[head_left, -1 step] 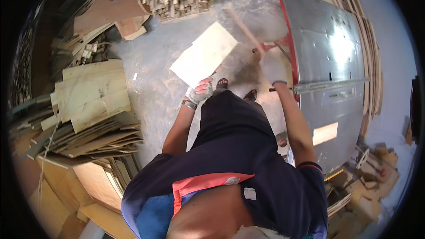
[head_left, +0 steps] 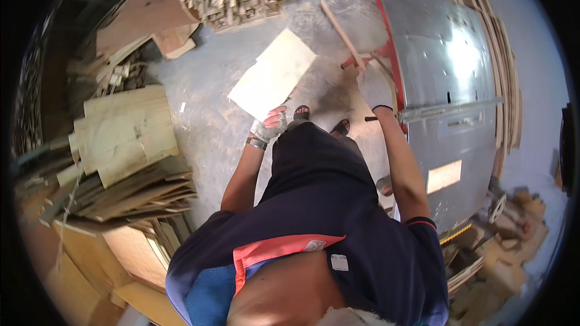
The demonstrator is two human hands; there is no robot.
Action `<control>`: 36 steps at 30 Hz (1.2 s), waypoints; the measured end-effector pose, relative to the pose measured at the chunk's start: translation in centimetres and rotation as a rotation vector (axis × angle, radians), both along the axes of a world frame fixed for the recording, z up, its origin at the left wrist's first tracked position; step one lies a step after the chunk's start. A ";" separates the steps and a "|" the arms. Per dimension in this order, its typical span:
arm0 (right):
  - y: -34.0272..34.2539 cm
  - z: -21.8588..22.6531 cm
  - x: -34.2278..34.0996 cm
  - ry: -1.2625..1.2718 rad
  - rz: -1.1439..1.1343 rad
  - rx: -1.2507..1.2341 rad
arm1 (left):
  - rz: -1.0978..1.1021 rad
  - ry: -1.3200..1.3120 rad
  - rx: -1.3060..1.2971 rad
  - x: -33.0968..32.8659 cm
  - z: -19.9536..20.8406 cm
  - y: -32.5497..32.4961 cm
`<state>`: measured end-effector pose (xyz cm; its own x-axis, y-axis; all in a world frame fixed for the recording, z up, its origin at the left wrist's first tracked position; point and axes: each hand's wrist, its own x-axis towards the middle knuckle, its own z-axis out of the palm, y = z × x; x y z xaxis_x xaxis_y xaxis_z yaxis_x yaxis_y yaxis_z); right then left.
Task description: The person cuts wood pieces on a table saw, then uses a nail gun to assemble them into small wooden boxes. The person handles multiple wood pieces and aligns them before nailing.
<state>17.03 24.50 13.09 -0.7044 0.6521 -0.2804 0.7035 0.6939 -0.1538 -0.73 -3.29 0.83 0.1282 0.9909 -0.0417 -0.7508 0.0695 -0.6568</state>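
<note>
Our gloved left hand pinches a thin, pale rectangular board over the grey concrete floor. That one-corner grip could let it tip; the long brown wooden stick in our closed, gloved right hand could clip the red-edged grey metal desk — more room lies leftward.

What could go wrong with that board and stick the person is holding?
The left hand grips the pale board near one edge, so it might tip and drop towards the sandals. The long stick pokes out ahead of the right hand, beside the metal table, so its end might knock the table's red edge.
</note>
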 end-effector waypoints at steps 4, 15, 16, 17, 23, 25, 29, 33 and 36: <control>-1.0 0.2 5.1 0.159 -0.076 -0.163 | -0.147 -0.084 -0.066 2.6 0.0 5.3; 6.1 -2.2 47.6 0.593 -1.497 0.185 | -0.931 0.752 0.077 24.5 5.0 26.2; 5.3 -2.4 52.4 0.519 -1.528 0.341 | -0.967 0.889 0.215 27.4 5.2 28.2; 4.1 -2.4 57.9 0.379 -1.686 0.288 | -1.013 0.991 0.284 30.4 5.6 30.3; 2.2 -1.8 80.6 0.037 -1.669 0.993 | -0.882 1.816 0.409 52.8 9.4 39.8; 2.5 -1.4 81.4 0.411 -1.548 0.683 | -0.503 2.031 0.545 61.1 10.6 41.7; 3.5 -2.0 75.9 2.055 -1.557 -0.716 | -0.191 2.542 0.745 73.1 12.8 43.6; 4.6 -3.4 76.8 1.626 -1.830 -0.066 | -0.358 2.647 0.938 79.2 14.3 45.0; 4.8 -4.3 83.1 1.363 -2.035 0.121 | 0.094 2.807 0.992 79.6 14.6 48.8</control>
